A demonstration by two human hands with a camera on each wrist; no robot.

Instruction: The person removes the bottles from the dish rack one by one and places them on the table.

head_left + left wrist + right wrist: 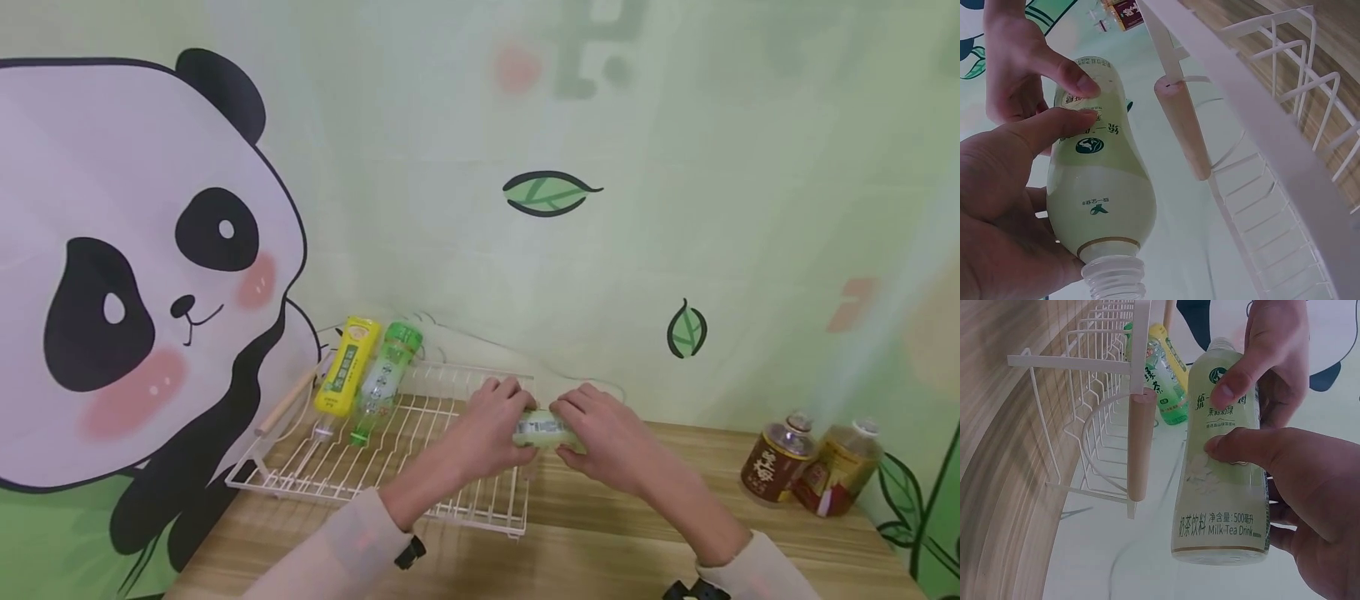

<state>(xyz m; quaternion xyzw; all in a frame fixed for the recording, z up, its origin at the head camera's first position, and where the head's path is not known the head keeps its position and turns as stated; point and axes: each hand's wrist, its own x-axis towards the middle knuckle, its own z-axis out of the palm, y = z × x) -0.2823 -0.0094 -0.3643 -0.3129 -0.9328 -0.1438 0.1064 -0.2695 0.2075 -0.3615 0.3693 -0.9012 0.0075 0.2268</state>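
Observation:
Both hands grip a pale green milk tea bottle [542, 427] [1100, 181] [1222, 487] held sideways above the right end of a white wire rack [480, 523]. My left hand [491, 423] [997, 206] holds the neck end, its thumb on the label. My right hand [607, 437] [1310, 494] holds the base end, thumb pressed to the label. The bottle's threaded mouth shows without a cap in the left wrist view. In the rack's left part lie a yellow bottle [347, 367] and a clear green bottle [386, 383], side by side and tilted.
Two bottles with dark red [777, 462] and orange-brown [836, 471] labels stand on the right of the wooden table [600, 533]. Wooden handles [1184, 128] are on the rack's ends. Behind the table hangs a green backdrop [450, 208] with a panda picture.

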